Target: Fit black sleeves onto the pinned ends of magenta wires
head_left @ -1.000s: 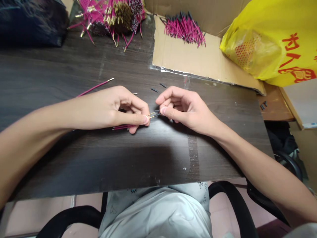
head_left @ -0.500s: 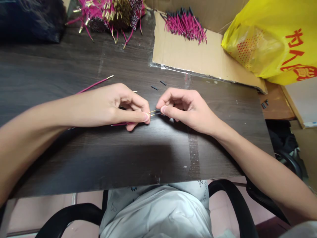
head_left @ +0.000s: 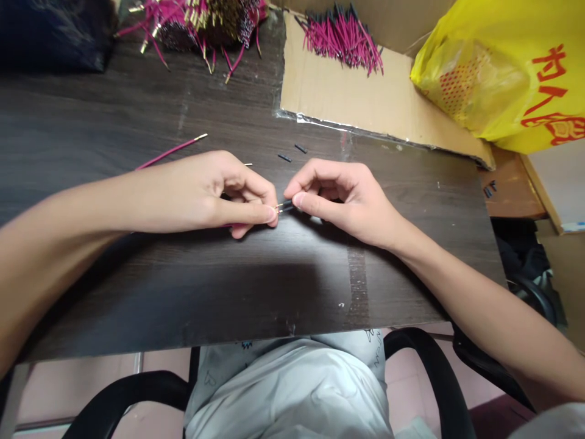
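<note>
Between thumb and fingertips, my left hand (head_left: 228, 198) pinches magenta wires, whose gold terminals (head_left: 279, 208) stick out to the right. My right hand (head_left: 336, 189) is closed in a pinch on a pair of small black sleeves (head_left: 287, 203) facing those terminals. The sleeves cover part of the gold tips; how far on they sit is too small to tell. Most of the held wires' length is hidden behind my left hand. Just beyond the hands lie two loose black sleeves (head_left: 284, 157) on the dark table. Another magenta wire (head_left: 171, 150) with a gold tip lies behind my left forearm.
At the back is a bundle of magenta wires (head_left: 201, 27) with gold ends. A cardboard sheet (head_left: 338, 94) holds a pile of black-sleeved wires (head_left: 342, 39). A yellow plastic bag (head_left: 503, 79) stands at right, a dark bag (head_left: 55, 36) at back left.
My right hand has moved slightly left, toward the left hand. The black sleeves now cover more of the gold terminals, and less bare metal shows between the hands.
</note>
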The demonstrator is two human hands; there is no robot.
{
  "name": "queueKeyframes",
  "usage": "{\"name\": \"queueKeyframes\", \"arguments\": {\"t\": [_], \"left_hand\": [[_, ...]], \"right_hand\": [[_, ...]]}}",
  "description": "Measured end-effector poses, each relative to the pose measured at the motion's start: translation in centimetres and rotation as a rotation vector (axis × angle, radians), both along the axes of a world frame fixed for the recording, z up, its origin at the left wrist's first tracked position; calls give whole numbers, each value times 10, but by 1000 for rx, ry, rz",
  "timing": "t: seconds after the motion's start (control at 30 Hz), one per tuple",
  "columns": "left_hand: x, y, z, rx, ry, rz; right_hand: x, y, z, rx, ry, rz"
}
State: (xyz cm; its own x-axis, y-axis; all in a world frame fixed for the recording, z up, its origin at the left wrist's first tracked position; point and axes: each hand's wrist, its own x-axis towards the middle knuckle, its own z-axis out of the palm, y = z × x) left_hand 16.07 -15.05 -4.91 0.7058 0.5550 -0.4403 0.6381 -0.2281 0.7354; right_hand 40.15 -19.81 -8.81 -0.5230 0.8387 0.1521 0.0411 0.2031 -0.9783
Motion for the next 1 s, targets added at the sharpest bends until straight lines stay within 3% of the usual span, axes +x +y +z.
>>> {"name": "queueKeyframes", "arguments": {"t": [0.23,0.63,1.0], "left_hand": [[-3,1,-5,42,19,-6],[3,-3,3,32,-3,17],[-1,-1,-5,32,-21,50]], "right_hand": [[-2,0,-3,19,25,-1],[-3,0,-4,-29,35,-14],[-1,2,-3,-77,35,39]]}}
